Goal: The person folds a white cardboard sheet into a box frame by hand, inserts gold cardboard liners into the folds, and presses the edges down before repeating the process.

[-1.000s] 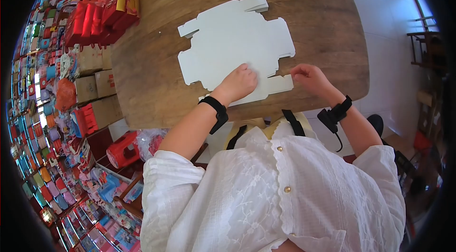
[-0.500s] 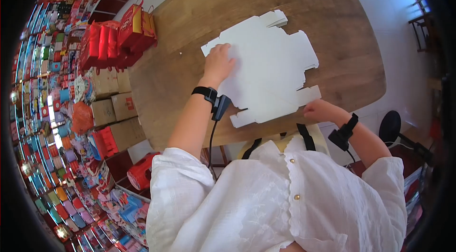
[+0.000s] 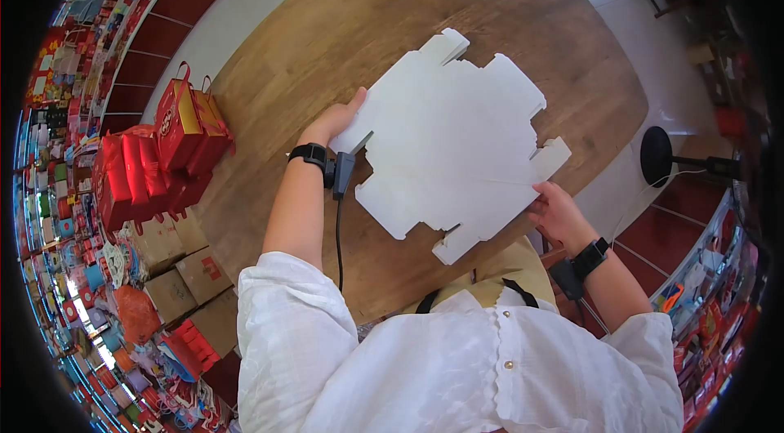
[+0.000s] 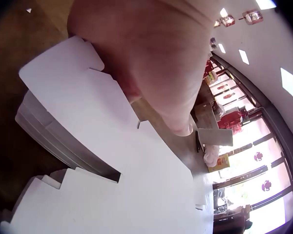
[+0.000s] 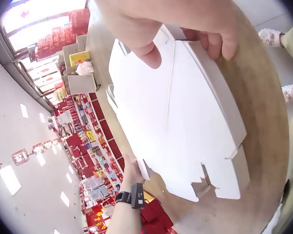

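Right grip (image 3: 562, 212) holds white cardboard (image 3: 457, 139) — left grip (image 3: 336, 120) partly hidden.

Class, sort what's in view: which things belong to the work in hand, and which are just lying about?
In the work:
white card stack
left hand, at the stack's edge
right hand, gripping the stack
wooden table, below

Apparently just lying about:
red bags
cardboard boxes

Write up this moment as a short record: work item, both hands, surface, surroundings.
item: stack of flat white cardboard blanks
left hand: touches the stack's left edge, fingers mostly hidden
right hand: grips the near-right edge, thumb on top
surface: wooden table
surroundings: red bags and cardboard boxes at the left
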`<state>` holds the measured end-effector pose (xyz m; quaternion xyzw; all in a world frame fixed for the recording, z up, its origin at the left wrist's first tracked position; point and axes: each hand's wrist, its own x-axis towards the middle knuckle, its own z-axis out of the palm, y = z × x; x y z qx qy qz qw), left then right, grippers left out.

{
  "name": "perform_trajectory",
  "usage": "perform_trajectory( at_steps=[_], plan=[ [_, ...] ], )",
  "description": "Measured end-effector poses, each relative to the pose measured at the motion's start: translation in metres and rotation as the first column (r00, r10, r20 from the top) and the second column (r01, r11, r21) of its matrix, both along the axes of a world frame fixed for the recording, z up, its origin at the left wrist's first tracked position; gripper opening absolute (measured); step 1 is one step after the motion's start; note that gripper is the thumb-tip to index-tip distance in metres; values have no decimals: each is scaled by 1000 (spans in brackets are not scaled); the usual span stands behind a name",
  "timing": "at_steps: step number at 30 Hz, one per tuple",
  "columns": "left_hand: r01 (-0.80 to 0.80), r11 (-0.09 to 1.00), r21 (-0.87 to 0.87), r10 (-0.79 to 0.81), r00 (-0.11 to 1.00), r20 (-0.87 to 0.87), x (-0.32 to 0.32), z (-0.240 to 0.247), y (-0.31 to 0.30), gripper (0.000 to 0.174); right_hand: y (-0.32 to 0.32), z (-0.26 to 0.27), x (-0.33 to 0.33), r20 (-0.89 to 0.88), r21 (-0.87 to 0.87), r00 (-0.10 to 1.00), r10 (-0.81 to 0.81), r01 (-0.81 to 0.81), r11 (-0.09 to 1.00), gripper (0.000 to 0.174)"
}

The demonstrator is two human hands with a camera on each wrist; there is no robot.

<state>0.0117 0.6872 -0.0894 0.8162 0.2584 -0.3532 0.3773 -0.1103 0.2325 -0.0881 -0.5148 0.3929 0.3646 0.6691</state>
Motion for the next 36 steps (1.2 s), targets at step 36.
perform_trajectory(
  at_steps=[36],
  plan=[
    [-669, -227, -707, 840, 233, -490, -155, 89, -362, 34, -4, 105, 155, -190, -928, -336, 922, -245, -281, 21]
  ],
)
